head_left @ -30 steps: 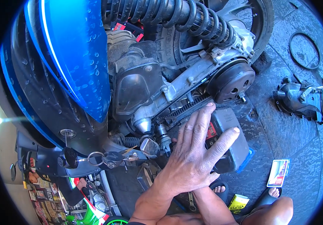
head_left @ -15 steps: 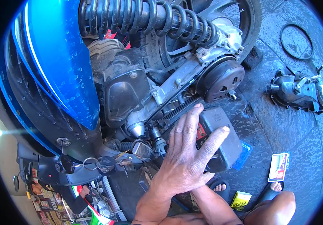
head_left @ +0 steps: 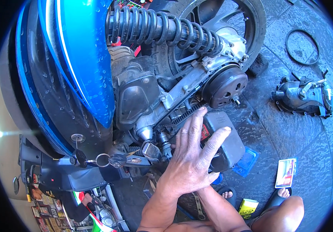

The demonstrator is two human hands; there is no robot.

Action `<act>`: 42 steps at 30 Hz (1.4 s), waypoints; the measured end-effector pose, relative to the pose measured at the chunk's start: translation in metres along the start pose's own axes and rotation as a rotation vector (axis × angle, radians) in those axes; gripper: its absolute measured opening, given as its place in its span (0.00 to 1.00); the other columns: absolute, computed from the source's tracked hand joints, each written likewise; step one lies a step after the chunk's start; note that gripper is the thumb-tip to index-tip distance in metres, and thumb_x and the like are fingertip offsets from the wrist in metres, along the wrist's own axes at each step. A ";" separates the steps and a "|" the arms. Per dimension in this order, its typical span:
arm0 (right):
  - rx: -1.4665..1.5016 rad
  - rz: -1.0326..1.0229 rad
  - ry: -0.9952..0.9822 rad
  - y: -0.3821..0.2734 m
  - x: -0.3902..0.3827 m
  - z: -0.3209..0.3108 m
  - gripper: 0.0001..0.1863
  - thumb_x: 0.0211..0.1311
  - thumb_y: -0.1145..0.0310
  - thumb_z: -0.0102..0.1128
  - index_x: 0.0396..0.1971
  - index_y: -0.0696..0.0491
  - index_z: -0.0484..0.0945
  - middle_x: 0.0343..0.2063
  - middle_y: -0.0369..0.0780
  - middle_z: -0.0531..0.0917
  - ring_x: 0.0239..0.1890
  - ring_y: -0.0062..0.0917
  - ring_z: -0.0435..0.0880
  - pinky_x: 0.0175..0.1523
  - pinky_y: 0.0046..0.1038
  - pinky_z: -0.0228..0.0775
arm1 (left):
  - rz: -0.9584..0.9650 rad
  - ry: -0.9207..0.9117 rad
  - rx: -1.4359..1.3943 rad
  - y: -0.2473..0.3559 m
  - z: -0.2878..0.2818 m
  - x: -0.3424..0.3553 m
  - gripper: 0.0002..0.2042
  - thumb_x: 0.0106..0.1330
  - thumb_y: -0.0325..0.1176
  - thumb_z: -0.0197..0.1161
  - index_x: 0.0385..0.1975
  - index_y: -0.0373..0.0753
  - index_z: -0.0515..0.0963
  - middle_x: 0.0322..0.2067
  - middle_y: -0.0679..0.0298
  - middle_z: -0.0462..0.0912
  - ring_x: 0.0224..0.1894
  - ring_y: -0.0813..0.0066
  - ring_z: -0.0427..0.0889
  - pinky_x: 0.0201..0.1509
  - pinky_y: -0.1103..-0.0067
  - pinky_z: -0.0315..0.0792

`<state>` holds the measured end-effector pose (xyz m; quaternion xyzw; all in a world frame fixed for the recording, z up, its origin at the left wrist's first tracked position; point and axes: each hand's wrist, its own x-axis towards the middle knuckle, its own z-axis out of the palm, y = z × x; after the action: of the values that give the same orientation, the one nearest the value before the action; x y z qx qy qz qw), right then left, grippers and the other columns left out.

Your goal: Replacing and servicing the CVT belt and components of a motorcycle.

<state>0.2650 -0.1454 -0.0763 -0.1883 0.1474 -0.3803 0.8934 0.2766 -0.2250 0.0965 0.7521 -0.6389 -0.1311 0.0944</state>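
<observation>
My left hand point(head_left: 191, 162) is palm down with its fingers stretched and spread, next to a dark grey plastic case point(head_left: 225, 141) with a red label. Its index fingertip overlaps the case in view; I cannot tell whether it touches. My right forearm point(head_left: 218, 207) crosses beneath the left wrist, and its hand is hidden behind the left one. Just beyond the fingers is the scooter's opened drive side, with a toothed belt point(head_left: 182, 115), a round dark clutch drum point(head_left: 225, 86) and a silver cone-shaped pulley part point(head_left: 144, 131).
The scooter's blue body panel point(head_left: 85, 50), shock spring point(head_left: 162, 29) and rear wheel point(head_left: 257, 27) fill the upper left. On the dark floor lie a removed engine cover point(head_left: 305, 94), a black ring point(head_left: 302, 46), a blue plastic tray point(head_left: 247, 160), a card point(head_left: 286, 173) and a yellow packet point(head_left: 247, 208).
The view has shifted, so the scooter sits further right and the floor items slightly left. My left hand keeps nearly the same pose, fingers still spread.
</observation>
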 end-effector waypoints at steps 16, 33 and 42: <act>0.090 -0.022 -0.040 -0.018 0.010 0.006 0.35 0.57 0.73 0.63 0.65 0.60 0.62 0.58 0.47 0.74 0.61 0.32 0.73 0.64 0.35 0.65 | 0.003 0.016 0.003 0.003 0.003 -0.003 0.50 0.31 0.30 0.77 0.65 0.53 0.63 0.67 0.39 0.47 0.67 0.33 0.53 0.66 0.48 0.53; 0.094 0.146 0.110 -0.044 0.016 0.019 0.39 0.40 0.82 0.56 0.61 0.63 0.64 0.51 0.52 0.75 0.54 0.41 0.78 0.59 0.38 0.71 | -0.799 0.794 -1.977 -0.109 0.105 -0.123 0.23 0.71 0.52 0.50 0.49 0.37 0.74 0.43 0.60 0.81 0.45 0.66 0.80 0.54 0.68 0.75; 0.027 0.190 0.065 -0.072 0.005 0.015 0.41 0.39 0.82 0.57 0.62 0.64 0.62 0.47 0.50 0.78 0.51 0.36 0.79 0.57 0.34 0.72 | -0.796 0.773 -1.820 -0.129 0.082 -0.095 0.17 0.68 0.48 0.59 0.40 0.37 0.74 0.32 0.58 0.81 0.36 0.66 0.83 0.42 0.69 0.81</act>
<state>0.2298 -0.1914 -0.0313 -0.1489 0.1884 -0.3018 0.9226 0.3569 -0.1079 -0.0136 0.5437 0.0646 -0.3329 0.7677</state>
